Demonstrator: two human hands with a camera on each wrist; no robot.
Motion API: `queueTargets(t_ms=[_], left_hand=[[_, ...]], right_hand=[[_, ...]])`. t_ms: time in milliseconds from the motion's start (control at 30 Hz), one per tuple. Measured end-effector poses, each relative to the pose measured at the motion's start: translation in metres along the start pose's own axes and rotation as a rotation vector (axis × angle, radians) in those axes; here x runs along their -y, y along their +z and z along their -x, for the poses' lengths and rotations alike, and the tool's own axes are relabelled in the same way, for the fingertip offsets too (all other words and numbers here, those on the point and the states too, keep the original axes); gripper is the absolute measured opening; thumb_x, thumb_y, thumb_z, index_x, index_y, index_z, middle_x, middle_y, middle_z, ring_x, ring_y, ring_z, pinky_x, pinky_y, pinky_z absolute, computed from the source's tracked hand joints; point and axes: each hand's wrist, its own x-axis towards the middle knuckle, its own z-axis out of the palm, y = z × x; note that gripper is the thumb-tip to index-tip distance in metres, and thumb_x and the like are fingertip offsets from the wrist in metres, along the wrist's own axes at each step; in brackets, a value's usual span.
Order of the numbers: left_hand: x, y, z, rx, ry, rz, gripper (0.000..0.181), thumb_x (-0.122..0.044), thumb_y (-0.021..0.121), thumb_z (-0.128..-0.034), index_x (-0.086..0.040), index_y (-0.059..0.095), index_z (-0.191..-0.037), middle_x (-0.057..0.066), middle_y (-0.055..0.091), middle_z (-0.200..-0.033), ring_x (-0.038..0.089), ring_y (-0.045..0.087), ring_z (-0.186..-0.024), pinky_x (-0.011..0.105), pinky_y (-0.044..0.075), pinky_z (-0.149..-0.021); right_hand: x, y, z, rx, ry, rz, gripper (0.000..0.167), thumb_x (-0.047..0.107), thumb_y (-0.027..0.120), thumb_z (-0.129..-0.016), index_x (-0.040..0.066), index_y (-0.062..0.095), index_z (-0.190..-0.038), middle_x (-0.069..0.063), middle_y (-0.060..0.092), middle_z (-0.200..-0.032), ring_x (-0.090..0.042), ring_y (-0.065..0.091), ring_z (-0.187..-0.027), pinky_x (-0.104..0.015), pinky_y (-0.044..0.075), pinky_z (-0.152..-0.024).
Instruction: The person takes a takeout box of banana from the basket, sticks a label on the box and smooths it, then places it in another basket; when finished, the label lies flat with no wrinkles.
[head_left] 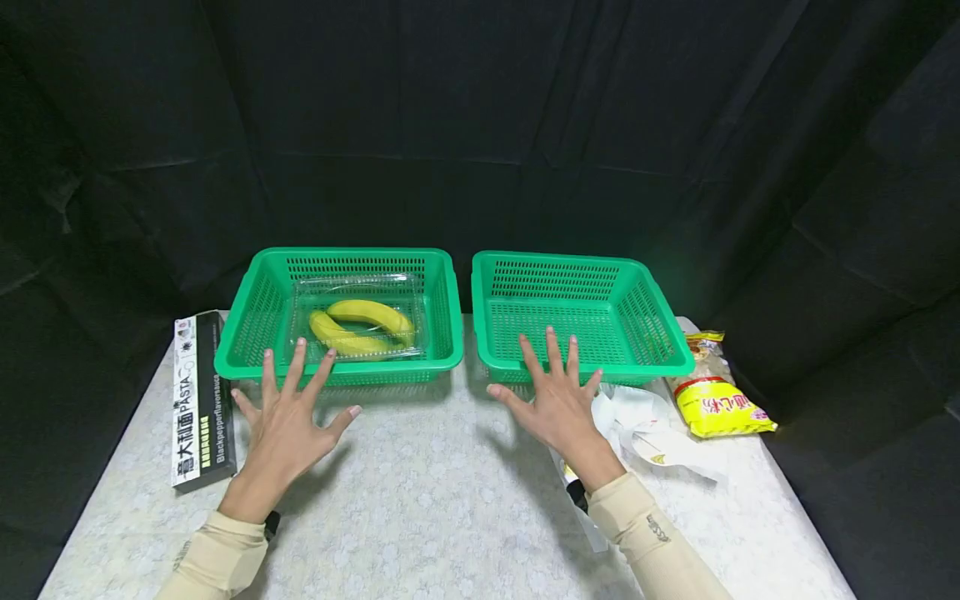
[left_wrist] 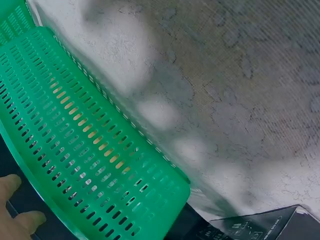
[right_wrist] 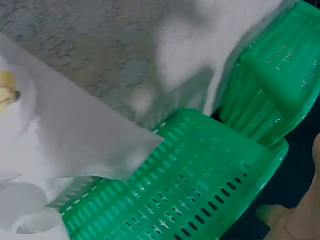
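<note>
My left hand (head_left: 288, 425) is held over the table with its fingers spread, its fingertips at the front rim of the left green basket (head_left: 337, 372). Inside that basket lies a clear plastic clamshell box (head_left: 360, 286) with two bananas (head_left: 371, 314). Fingers also spread, my right hand (head_left: 558, 408) hovers in front of the right green basket (head_left: 555, 312), which has nothing in it. Neither hand holds anything. Beneath the right hand and wrist lies white packaging (head_left: 667, 446) with banana pictures, partly hidden; the right wrist view shows this white sheet (right_wrist: 90, 120) close up.
A black and white pasta box (head_left: 202, 400) lies at the table's left edge. On the right edge, beside the right basket, rests a yellow and clear food bag (head_left: 716, 400). A black curtain (head_left: 480, 125) hangs behind the pale patterned table (head_left: 435, 517).
</note>
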Motion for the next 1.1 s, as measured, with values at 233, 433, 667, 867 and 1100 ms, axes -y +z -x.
queueTargets(t_ms=[233, 433, 667, 867, 1100], left_hand=[[0.01, -0.003, -0.014, -0.212, -0.006, 0.288, 0.058, -0.021, 0.064, -0.0977, -0.013, 0.045, -0.152, 0.025, 0.029, -0.163, 0.042, 0.019, -0.155, 0.069, 0.017, -0.121], [0.026, -0.017, -0.059, -0.219, -0.17, 0.374, 0.055, -0.014, 0.055, -0.0995, -0.003, 0.041, -0.152, 0.029, 0.041, -0.155, 0.048, 0.037, -0.145, 0.063, 0.031, -0.118], [0.042, -0.031, -0.106, 0.313, -0.4, 0.286, 0.072, -0.03, 0.035, -0.1055, 0.005, 0.003, -0.159, 0.035, 0.012, -0.163, 0.056, 0.012, -0.15, 0.067, 0.02, -0.121], [0.05, -0.031, -0.119, 0.478, -0.391, 0.241, 0.064, -0.023, 0.026, -0.1052, 0.011, 0.008, -0.157, 0.035, 0.01, -0.163, 0.054, 0.007, -0.151, 0.063, 0.018, -0.124], [0.051, -0.036, -0.121, 0.5, -0.389, 0.254, 0.06, -0.022, 0.024, -0.1067, 0.007, 0.011, -0.158, 0.033, 0.011, -0.163, 0.053, 0.008, -0.151, 0.064, 0.019, -0.123]], right_hand=[[0.024, -0.005, -0.008, -0.28, -0.177, -0.21, 0.063, 0.046, 0.066, -0.096, 0.013, 0.05, -0.148, -0.015, 0.037, -0.161, -0.04, 0.033, -0.149, -0.068, 0.029, -0.117], [0.058, 0.003, -0.028, -0.455, -0.362, -0.331, 0.021, 0.021, 0.066, -0.098, 0.005, 0.075, -0.107, -0.011, 0.073, -0.11, -0.029, 0.067, -0.107, -0.044, 0.056, -0.093], [0.096, 0.015, -0.053, -0.248, -0.225, -0.497, 0.025, 0.023, 0.061, -0.101, 0.006, 0.075, -0.112, -0.01, 0.074, -0.108, -0.027, 0.07, -0.098, -0.04, 0.059, -0.081], [0.122, 0.02, -0.068, 0.03, -0.119, -0.498, 0.047, 0.032, 0.058, -0.102, 0.007, 0.055, -0.142, -0.014, 0.054, -0.146, -0.034, 0.053, -0.134, -0.05, 0.048, -0.109], [0.141, 0.023, -0.083, 0.254, -0.032, -0.568, 0.079, 0.046, 0.05, -0.103, 0.014, 0.011, -0.163, -0.015, 0.014, -0.169, -0.034, 0.018, -0.157, -0.057, 0.027, -0.124]])
